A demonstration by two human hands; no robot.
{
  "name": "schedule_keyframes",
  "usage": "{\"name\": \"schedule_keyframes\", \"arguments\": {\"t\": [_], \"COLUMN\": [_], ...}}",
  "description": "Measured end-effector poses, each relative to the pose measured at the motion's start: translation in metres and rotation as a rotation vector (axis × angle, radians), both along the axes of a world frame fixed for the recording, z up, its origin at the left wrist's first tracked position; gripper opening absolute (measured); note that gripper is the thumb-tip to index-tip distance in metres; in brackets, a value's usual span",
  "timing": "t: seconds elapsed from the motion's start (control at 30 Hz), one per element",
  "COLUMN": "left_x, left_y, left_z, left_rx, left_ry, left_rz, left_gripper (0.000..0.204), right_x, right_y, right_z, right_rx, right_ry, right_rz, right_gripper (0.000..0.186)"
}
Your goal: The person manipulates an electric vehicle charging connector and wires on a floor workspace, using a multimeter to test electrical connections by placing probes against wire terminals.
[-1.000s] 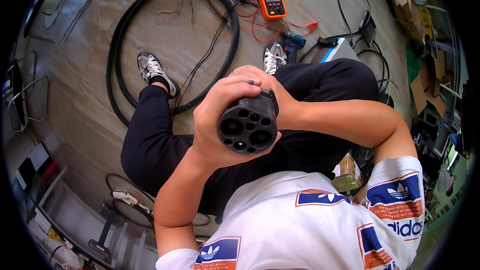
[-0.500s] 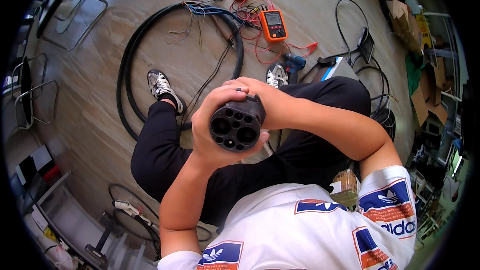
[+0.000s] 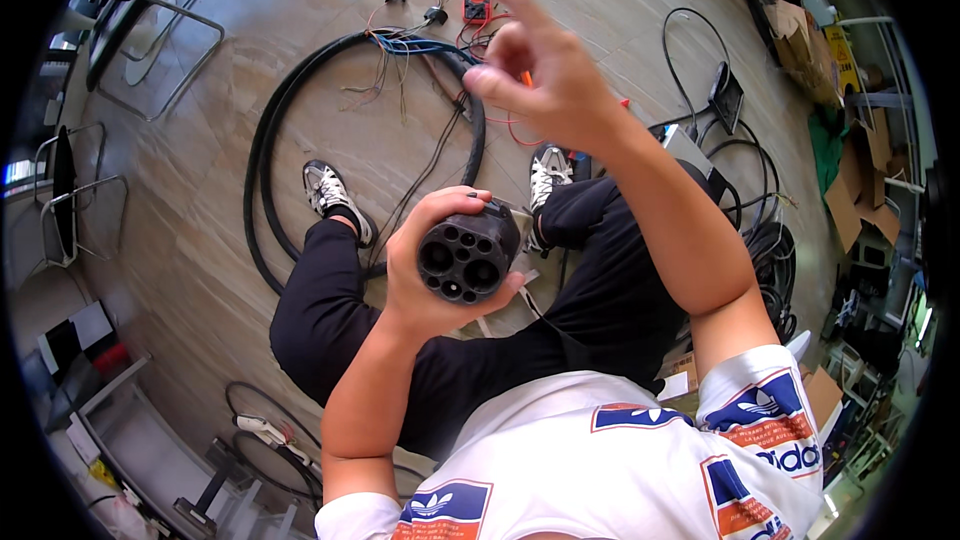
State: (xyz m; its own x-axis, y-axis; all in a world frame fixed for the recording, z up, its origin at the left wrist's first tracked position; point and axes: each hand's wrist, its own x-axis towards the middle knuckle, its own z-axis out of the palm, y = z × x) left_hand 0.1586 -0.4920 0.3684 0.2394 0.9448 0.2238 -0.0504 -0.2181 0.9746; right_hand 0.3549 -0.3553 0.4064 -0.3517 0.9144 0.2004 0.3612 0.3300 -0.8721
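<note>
Charging connector (image 3: 464, 252), blk, qty 1: in L hand (image 3: 408, 275), over blk trousers (image 3: 500, 365), holed rnd face up. L grip: thumb & fingers wrapped abt barrel. R hand (image 3: 552, 75) raised, apart from connector, part-curled, idx extended, blurred; no item seen in it. Handling (est.): moderately hvy, stiff, not fragile, poss. slick; grip barrel, keep clear of holes. Body: prob. moulded plastic, matte, cylindrical. Beyond: coiled cable (image 3: 478, 135), thick, blk, rubbery; blue wires (image 3: 400, 44), thin, loose; multimeter (image 3: 475, 10), red-edged, boxy; floor (image 3: 195, 205), smooth, veined.
</note>
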Motion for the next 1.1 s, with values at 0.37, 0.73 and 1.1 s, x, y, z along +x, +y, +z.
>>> {"name": "schedule_keyframes", "arguments": {"t": [0.37, 0.73, 1.1], "left_x": [0.003, 0.007, 0.009], "left_y": [-0.005, -0.005, -0.003], "left_z": [0.004, 0.003, 0.004], "left_rx": [-0.051, -0.026, -0.006], "left_ry": [0.006, -0.029, 0.028], "left_rz": [-0.041, -0.087, -0.064], "left_gripper": [0.073, 0.073, 0.073], "right_x": [-0.033, -0.037, -0.041], "right_y": [-0.023, -0.031, -0.034], "right_z": [-0.024, -0.041, -0.042], "right_rx": [0.162, 0.072, 0.102], "right_ry": [-0.131, -0.332, -0.307], "right_rz": [0.133, 0.125, -0.023], "right_gripper": [0.086, 0.091, 0.09]}}
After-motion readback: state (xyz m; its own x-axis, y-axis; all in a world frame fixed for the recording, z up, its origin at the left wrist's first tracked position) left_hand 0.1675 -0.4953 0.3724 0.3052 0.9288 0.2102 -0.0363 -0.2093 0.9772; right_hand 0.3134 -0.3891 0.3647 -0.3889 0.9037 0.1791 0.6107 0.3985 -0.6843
